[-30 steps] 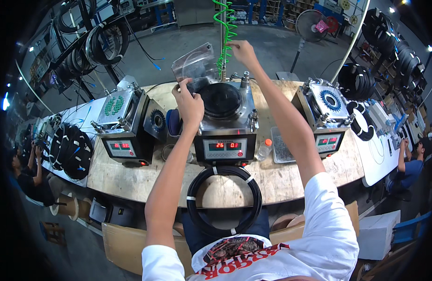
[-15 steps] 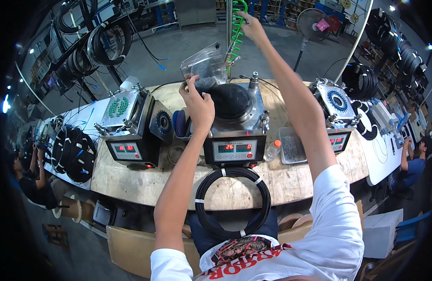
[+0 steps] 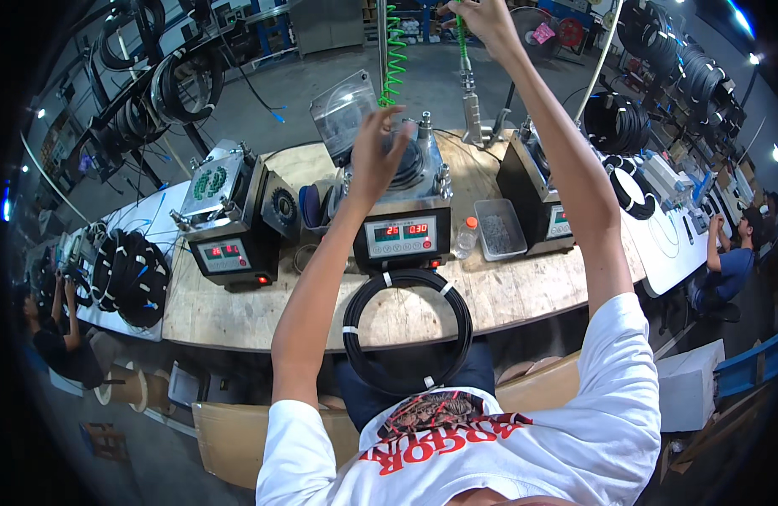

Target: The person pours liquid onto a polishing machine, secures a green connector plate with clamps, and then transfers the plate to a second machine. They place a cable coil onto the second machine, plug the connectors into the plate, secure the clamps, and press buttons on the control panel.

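My left hand (image 3: 376, 152) hovers with fingers spread just above the round top of the middle machine (image 3: 402, 240), a black box with a red-digit display; the hand holds nothing. A clear lid (image 3: 343, 110) stands tilted up behind that machine. My right hand (image 3: 490, 21) is raised high at the top edge, closed around a green hose (image 3: 461, 38). A slim metal tool (image 3: 472, 105) hangs from this hose over the bench. A coil of black cable (image 3: 406, 333) with white ties lies at the wooden bench's front edge (image 3: 237, 316), against my body.
Similar machines stand to the left (image 3: 229, 223) and right (image 3: 532, 194). A clear tray (image 3: 500, 228) and a small bottle (image 3: 465, 238) sit between the middle and right machines. A green spiral hose (image 3: 393, 51) hangs behind. Black cable coils (image 3: 127, 274) lie far left. Co-workers sit at left (image 3: 56, 337) and right (image 3: 735, 257).
My right hand has risen higher along the green hose. My left hand has lifted off the machine's top and spread its fingers. The view has tilted slightly upward.
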`<state>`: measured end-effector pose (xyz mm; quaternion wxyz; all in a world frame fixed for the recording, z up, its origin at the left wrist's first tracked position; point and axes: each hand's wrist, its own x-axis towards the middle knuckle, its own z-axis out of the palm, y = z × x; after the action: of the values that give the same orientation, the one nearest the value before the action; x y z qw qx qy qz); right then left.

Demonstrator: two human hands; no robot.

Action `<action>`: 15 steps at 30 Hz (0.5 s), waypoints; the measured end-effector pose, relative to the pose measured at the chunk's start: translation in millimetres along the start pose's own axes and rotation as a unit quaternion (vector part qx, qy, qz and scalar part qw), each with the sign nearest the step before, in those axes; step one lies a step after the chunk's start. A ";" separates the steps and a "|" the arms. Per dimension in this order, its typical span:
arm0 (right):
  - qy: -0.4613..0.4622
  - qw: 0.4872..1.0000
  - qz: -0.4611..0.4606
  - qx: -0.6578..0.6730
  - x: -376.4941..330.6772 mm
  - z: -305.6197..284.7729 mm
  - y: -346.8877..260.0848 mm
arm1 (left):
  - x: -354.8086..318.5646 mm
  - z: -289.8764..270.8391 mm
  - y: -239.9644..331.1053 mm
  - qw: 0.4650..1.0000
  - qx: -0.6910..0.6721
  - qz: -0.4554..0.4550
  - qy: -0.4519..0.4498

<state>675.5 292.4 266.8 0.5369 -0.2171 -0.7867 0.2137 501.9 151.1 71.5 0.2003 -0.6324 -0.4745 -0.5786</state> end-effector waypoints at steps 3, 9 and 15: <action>-0.008 0.991 -0.097 0.091 -6.8 -12.3 -3.0 | 1.3 13.6 35.4 0.920 -0.228 -0.197 -0.249; -0.016 0.979 0.011 0.202 -28.0 8.5 -13.2 | -17.8 -14.7 54.0 0.694 -0.536 -0.369 -0.310; -0.086 0.991 0.080 -0.064 -102.8 24.9 13.8 | -34.4 -21.0 37.3 0.813 -0.422 -0.359 -0.177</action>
<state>687.5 242.4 173.4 0.4336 -0.2937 -0.8222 0.2230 525.7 104.0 56.0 -0.3961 -0.5308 -0.4042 -0.6309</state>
